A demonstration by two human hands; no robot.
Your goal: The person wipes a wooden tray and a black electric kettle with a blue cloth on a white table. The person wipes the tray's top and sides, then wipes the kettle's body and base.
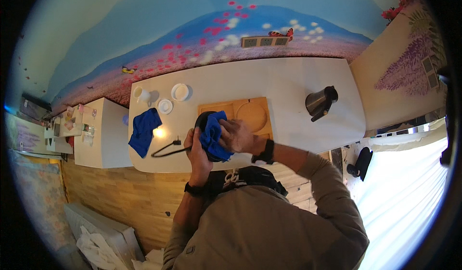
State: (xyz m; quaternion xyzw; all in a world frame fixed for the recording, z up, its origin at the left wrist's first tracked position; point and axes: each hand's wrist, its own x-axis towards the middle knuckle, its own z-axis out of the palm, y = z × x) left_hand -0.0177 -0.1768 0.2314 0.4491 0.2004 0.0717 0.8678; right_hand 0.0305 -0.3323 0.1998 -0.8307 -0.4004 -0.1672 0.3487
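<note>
My left hand [197,154] grips the side of a round black kettle base [203,120], which is tilted up above the table's front edge. Its black power cord [166,152] runs left from my hand, and the plug [177,142] lies on the tabletop. Against the base's face, my right hand [235,135] presses a crumpled blue cloth [213,134] that covers much of it. Behind both hands a wooden tray [267,120] with recessed compartments lies on the white table [288,78]. A dark metal kettle [319,101] stands to the right with its handle towards me.
Another blue cloth [145,131] lies at the table's left end. Near it are a white mug [141,94], a white lid [165,106] and a white cup [179,92]. A white cabinet [112,136] stands left of the table; wall sockets [265,42] are behind it.
</note>
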